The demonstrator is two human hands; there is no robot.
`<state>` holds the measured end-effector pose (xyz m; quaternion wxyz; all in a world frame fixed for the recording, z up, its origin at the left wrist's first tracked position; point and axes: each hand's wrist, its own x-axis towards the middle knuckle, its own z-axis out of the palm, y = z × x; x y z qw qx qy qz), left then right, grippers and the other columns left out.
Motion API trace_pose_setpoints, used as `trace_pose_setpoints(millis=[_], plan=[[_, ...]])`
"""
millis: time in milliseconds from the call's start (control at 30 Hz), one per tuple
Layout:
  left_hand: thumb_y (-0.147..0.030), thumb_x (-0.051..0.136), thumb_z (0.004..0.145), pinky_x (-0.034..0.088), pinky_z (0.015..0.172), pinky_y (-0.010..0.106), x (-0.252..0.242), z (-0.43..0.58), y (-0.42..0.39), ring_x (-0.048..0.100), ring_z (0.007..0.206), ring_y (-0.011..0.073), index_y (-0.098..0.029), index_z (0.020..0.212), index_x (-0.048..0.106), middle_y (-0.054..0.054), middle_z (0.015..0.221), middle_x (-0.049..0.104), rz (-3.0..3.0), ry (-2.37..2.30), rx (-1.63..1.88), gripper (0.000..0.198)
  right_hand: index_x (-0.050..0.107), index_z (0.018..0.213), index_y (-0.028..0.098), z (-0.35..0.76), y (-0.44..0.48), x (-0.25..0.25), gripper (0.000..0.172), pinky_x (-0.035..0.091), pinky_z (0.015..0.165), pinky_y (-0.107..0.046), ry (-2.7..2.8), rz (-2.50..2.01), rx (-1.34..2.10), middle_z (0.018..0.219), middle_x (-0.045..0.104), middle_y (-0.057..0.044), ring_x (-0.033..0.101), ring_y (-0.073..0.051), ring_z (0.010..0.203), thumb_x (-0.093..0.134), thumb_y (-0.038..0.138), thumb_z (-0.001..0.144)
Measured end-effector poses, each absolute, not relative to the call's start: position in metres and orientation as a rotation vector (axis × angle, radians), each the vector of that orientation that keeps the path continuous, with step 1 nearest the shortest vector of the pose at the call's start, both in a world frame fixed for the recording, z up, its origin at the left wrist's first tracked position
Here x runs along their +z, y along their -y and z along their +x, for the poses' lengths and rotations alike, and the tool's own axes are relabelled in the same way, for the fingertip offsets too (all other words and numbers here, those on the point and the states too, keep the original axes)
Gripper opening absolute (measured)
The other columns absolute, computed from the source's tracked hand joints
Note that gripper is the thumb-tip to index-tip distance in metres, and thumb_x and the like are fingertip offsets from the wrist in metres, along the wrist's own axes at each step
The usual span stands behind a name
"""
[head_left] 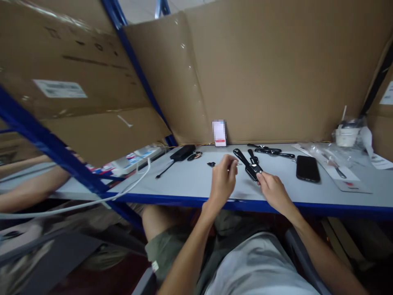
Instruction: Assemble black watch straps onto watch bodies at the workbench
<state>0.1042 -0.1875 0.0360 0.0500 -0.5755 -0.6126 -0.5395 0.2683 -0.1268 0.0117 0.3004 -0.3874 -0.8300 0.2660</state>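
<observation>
My right hand (274,189) pinches the near end of a small black strap-like device (249,165) that lies on the grey table (190,184). My left hand (223,180) hovers just left of it, fingers curled round a thin tool I cannot make out, its tip pointing at the device. A tiny black part (211,164) lies left of my left hand.
A black phone (307,168) lies right of my hands. More black straps (270,151), a black adapter with cable (182,153), plastic bags (334,162) and a white cup (346,135) sit along the back. Cardboard walls (260,69) enclose the table. Another person's arm (33,188) shows at left.
</observation>
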Motion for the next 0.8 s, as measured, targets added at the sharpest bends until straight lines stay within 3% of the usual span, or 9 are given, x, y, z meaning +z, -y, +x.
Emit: trace_pose_setpoints(millis=[133, 433, 633, 800], plan=[[-0.026, 0.044, 0.097, 0.036, 0.061, 0.025, 0.021, 0.142, 0.187, 0.057, 0.059, 0.0156, -0.022, 0.091, 0.056, 0.001, 0.069, 0.061, -1.801, 1.825, -1.494, 0.015, 0.063, 0.089, 0.022, 0.269, 0.130, 0.011, 0.036, 0.037, 0.071, -0.027, 2.267, -1.062, 0.602, 0.090, 0.074, -0.008, 0.067, -0.023, 0.088, 0.033, 0.034, 0.104], [-0.025, 0.038, 0.100, 0.042, 0.065, 0.028, -0.002, 0.139, 0.175, 0.065, 0.071, 0.0203, -0.020, 0.099, 0.057, 0.007, 0.079, 0.067, -1.797, 1.763, -1.154, 0.020, 0.067, 0.101, 0.020, 0.269, 0.133, 0.016, 0.038, 0.036, 0.070, -0.030, 2.351, -1.152, 0.529, 0.098, 0.075, -0.012, 0.069, -0.025, 0.092, 0.032, 0.034, 0.106], [-0.025, 0.043, 0.100, 0.047, 0.074, 0.030, -0.008, 0.141, 0.177, 0.068, 0.084, 0.0221, -0.019, 0.103, 0.059, 0.011, 0.092, 0.071, -1.829, 1.679, -1.142, 0.017, 0.066, 0.106, 0.019, 0.269, 0.134, 0.017, 0.038, 0.036, 0.069, -0.031, 2.388, -1.160, 0.493, 0.100, 0.075, -0.013, 0.069, -0.026, 0.094, 0.029, 0.030, 0.106], [-0.025, 0.051, 0.097, 0.045, 0.067, 0.028, -0.006, 0.138, 0.182, 0.066, 0.074, 0.0201, -0.020, 0.100, 0.059, 0.006, 0.084, 0.070, -1.765, 1.784, -1.197, 0.010, 0.065, 0.107, 0.020, 0.268, 0.136, 0.018, 0.039, 0.038, 0.072, -0.030, 2.401, -1.184, 0.470, 0.102, 0.075, -0.012, 0.069, -0.024, 0.094, 0.029, 0.034, 0.107]])
